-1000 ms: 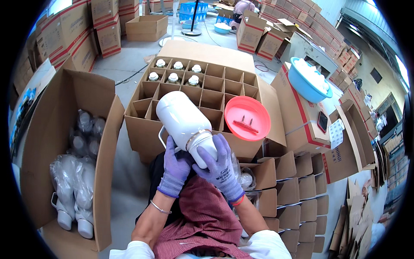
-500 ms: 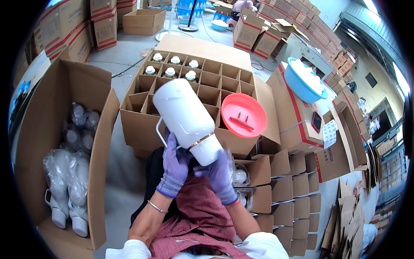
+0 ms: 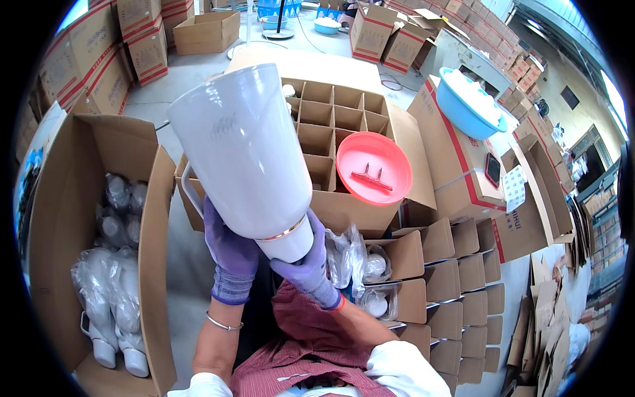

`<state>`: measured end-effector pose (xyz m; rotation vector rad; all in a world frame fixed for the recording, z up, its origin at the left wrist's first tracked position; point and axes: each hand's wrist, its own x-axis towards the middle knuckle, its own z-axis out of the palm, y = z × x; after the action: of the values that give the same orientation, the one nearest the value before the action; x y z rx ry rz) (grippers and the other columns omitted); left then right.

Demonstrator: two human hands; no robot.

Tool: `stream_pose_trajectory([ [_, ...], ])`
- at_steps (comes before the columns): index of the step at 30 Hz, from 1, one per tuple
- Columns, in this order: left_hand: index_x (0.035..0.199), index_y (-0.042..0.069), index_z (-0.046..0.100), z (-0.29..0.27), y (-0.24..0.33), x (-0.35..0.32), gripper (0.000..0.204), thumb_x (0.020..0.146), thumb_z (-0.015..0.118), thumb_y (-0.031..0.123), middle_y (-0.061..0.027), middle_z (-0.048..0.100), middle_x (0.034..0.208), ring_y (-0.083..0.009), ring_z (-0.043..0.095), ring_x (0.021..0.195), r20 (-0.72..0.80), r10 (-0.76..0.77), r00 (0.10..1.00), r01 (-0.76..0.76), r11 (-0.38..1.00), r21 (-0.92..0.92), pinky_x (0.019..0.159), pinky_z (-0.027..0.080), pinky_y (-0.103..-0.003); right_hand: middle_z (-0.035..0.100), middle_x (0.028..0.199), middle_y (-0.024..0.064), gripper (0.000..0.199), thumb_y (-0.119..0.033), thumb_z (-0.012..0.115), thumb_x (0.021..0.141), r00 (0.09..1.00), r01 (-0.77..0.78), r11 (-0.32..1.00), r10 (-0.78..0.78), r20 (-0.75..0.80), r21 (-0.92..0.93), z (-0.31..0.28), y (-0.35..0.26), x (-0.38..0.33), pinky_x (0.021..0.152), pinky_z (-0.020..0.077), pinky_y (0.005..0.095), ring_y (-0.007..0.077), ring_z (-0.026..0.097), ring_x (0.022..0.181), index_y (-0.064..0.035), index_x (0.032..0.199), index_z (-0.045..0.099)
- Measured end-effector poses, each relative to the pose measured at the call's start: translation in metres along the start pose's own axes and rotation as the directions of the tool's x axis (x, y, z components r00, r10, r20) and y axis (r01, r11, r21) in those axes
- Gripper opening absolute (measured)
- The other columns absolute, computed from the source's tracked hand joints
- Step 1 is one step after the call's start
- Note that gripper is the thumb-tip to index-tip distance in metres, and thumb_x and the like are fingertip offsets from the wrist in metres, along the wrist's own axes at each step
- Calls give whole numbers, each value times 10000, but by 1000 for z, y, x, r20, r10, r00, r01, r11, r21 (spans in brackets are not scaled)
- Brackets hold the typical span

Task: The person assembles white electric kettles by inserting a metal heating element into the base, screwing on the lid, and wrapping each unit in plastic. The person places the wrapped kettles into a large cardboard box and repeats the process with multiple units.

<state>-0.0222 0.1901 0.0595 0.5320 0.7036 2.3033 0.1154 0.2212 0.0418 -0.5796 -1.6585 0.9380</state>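
Observation:
Both my hands hold up a large glossy white tumbler (image 3: 248,152) with a side handle, a gold ring and a narrower base. It is tilted, its wide end up and to the left, its base toward me. My left hand (image 3: 229,255), in a purple glove, grips its lower left side under the handle. My right hand (image 3: 305,268), gloved alike, wraps the narrow base. Behind the tumbler stands a divided carton (image 3: 357,215), where a white cap (image 3: 288,90) shows; the tumbler hides other cells. On the carton's right corner rests a pink-red dish (image 3: 357,147) holding a small red two-pronged piece (image 3: 372,177).
On my left, an open carton (image 3: 49,264) holds several plastic-wrapped white tumblers (image 3: 99,301). To the right are cardboard dividers (image 3: 443,298) with wrapped pieces (image 3: 376,264). A blue basin (image 3: 456,109) and a phone (image 3: 493,170) sit on a sealed carton (image 3: 456,178).
The tumbler has come up closer to my head and left, now covering most of the capped bottles. My hands moved left with it, the right one now around its base.

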Motion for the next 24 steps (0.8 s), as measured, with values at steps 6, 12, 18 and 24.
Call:
stream_pose_trajectory([
  [6,1412,-5,458,-46,36,25,414,1020,496,122,-120,557,1374,-212,561,1247,265,12,964,-168,798,579,1046,472,-376,687,1054,39,479,-156,749,851,554,-499,865,362,749,-50,-60,9,67,775,552,272,119,660,847,-30,1287,595],
  [12,1164,-71,661,-92,93,6,373,1004,482,214,-133,720,977,-225,697,942,222,-198,955,-117,436,893,878,544,-332,652,1054,165,343,-310,651,850,864,169,27,476,161,-985,-176,171,148,828,542,452,344,663,993,-113,1130,643],
  [18,1087,-31,687,-116,98,2,384,1008,557,322,-78,712,987,-133,665,912,-64,-533,844,341,440,830,806,537,-296,665,883,137,259,-188,612,875,880,-263,813,423,218,-519,-182,177,156,784,548,403,296,677,856,-17,1068,630],
  [24,1127,13,675,-162,65,32,371,1008,562,345,-92,728,1017,-166,695,864,69,-683,727,390,493,778,797,541,-312,613,1057,80,120,-144,669,846,604,573,818,-379,701,-52,-70,-16,106,949,519,355,251,622,1025,-108,954,629],
])
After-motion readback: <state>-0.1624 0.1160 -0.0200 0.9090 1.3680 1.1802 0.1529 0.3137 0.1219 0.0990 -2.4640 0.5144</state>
